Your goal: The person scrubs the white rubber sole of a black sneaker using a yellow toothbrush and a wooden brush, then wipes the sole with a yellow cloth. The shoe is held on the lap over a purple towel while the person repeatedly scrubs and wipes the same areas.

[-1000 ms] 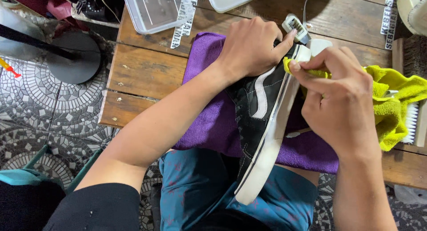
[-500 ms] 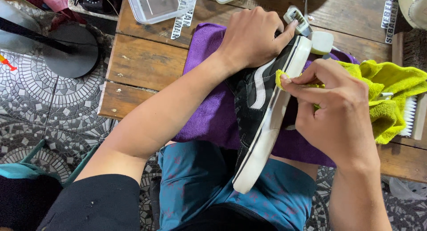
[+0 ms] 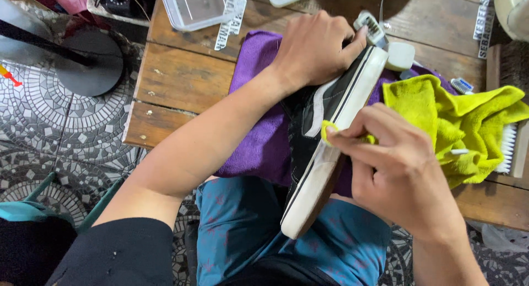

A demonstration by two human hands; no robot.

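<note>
Head view, looking straight down at a person seated at a wooden desk [image 3: 182, 79] with slatted planks. A black sneaker [image 3: 325, 131] with a white side stripe and a white rubber sole edge lies tilted on its side, its toe resting on the desk and its heel reaching out past the desk edge over the person's lap, which is covered in blue patterned cloth. Under the sneaker lies a purple cloth [image 3: 259, 126], spread over the desk edge.

Left hand [image 3: 317, 46]: closed over the toe end of the sneaker, fingers curled around the upper, pressing it down against the purple cloth.

Right hand [image 3: 394, 159]: fingers pinched shut on a corner of a yellow-green cloth [image 3: 441, 118], holding that corner against the white sole edge about midway along the sneaker. The bulk of the yellow-green cloth lies bunched on the desk just to the right of the sneaker, partly over a white-bristled brush [image 3: 509, 148] at the right edge.

Just beyond the sneaker's toe sit a small white block [image 3: 400, 55] and a small brush head [image 3: 372, 28]. Farther back on the desk stands a clear plastic container [image 3: 195, 7]. Left of the desk, on a mosaic tile floor [image 3: 49, 131], stands a round black stand base [image 3: 88, 63].
</note>
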